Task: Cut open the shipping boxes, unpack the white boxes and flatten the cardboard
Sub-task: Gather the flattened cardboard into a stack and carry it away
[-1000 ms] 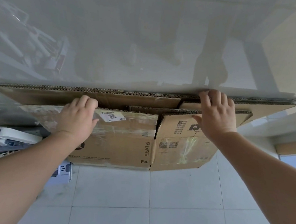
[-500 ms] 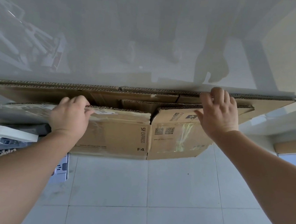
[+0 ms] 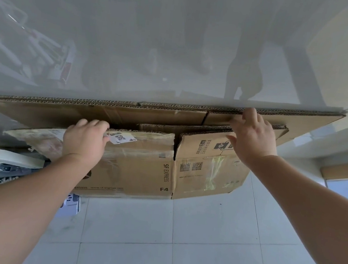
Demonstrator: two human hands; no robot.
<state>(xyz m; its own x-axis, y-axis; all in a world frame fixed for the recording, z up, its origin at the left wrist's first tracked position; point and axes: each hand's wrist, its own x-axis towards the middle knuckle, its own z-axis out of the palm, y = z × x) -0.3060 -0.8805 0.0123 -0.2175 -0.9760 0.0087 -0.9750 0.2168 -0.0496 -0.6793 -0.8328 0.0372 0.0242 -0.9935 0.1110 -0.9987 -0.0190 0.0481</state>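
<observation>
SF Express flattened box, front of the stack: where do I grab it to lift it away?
Grip the SF Express box along its exposed top edge, from above. It stands on edge on the floor, leaning on the larger sheets, so only that edge is free. The left hand already curls over it.

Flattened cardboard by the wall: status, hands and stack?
Left hand grips top edge of front SF Express sheet. Right hand open, fingers on taller back sheets. Stack upright against glossy wall. Nothing blocking; clutter at left.
</observation>
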